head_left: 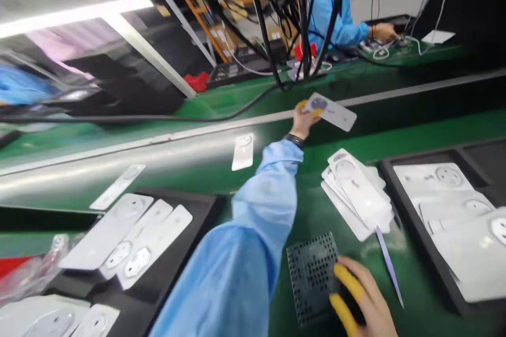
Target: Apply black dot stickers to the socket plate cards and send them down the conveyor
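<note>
One white panel [338,116] is in the left hand [302,121], just above ctr of frame; fingers pinched on its left end, w/ yellow covers on the tips. Blue sleeve [253,226] runs up from btm ctr, dark band [294,140] at the wrist. Right hand [371,300], btm right of ctr, also w/ yellow covers: fingers a bit apart at the right edge of a black perforated block [314,274]; can't tell if they grip it.

Above right of the block: white panel stack [358,189] on green tabletop [310,195], purple tool [389,266] by its lower end. Black tray [424,242] w/ more panels, far right; another black tray [179,247], lower left, same. Co-worker's hand [383,32] upper right, near cables.
</note>
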Demonstrator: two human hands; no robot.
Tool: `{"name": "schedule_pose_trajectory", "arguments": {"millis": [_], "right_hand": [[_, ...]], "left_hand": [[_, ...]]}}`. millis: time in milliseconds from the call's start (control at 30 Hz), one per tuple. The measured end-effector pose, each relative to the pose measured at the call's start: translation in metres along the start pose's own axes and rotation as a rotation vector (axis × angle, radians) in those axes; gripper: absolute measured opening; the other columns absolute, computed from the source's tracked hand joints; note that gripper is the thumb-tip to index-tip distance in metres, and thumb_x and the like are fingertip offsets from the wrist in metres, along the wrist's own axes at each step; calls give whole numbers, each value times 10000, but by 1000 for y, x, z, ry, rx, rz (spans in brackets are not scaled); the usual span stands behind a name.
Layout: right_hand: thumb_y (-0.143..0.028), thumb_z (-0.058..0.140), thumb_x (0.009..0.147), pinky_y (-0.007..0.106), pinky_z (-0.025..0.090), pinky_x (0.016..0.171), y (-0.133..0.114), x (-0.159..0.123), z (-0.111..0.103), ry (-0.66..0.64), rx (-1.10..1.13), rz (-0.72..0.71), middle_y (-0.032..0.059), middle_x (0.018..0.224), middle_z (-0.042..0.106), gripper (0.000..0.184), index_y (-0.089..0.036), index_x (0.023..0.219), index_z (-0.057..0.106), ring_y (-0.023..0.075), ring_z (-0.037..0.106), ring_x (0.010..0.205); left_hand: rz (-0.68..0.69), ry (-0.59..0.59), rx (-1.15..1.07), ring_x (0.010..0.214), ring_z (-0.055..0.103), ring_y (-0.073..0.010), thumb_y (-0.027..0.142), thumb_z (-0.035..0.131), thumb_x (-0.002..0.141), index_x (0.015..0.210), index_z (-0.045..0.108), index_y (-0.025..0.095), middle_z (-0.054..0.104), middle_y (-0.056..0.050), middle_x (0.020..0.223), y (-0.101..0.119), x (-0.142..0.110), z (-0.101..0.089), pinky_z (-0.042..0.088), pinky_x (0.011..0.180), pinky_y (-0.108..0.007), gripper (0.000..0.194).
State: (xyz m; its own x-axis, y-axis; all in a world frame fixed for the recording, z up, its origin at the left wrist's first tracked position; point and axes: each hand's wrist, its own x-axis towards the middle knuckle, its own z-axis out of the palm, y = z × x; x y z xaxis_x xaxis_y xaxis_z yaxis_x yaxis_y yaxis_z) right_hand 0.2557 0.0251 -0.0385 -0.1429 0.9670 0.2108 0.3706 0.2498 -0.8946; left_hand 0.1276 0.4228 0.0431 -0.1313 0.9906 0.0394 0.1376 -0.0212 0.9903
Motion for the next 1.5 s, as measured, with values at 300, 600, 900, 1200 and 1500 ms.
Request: {"name": "schedule_pose_trajectory", "arguments": {"millis": [300,600,900,1200,1500], "right_hand": [[-277,474,961,705,350,1087,0,3,16,85,-348,55,165,1483,410,302,-213,1240,568,388,327,1410],[-266,593,899,391,626,782,-18,27,-27,-127,51,154,76,959,732,284,-215,1178,601,217,725,879],[-272,670,853,434,601,864,-48,78,-40,-428,25,15,80,1038,692,431,-216,1263,548,220,691,977],[-213,533,960,310,589,708,-52,41,27,-199,-268,-489,82,937,640,129,-189,1001,654,182,651,840],[-183,543,952,279,569,671,-49,44,27,-339,-161,-289,64,904,642,108,-186,970,649,160,640,788]], "left_hand": [[121,320,-383,1101,625,-144,174,540,894,1021,598,178,722,4,1071,12,-145,-155,489,935,-231,140],[-203,22,-331,616,680,-222,347,748,643,631,748,134,741,-62,666,-41,-305,-202,529,550,-291,212],[-452,-357,-330,647,695,-231,514,848,578,746,776,127,769,-96,723,-51,-361,-147,548,620,-311,428],[-469,-353,-386,625,661,-187,471,826,634,769,773,137,754,-59,714,-55,-371,-149,510,619,-273,364],[-443,-313,-330,547,538,-129,489,794,671,626,745,128,691,-29,592,-59,-375,-148,419,532,-220,367]]}}
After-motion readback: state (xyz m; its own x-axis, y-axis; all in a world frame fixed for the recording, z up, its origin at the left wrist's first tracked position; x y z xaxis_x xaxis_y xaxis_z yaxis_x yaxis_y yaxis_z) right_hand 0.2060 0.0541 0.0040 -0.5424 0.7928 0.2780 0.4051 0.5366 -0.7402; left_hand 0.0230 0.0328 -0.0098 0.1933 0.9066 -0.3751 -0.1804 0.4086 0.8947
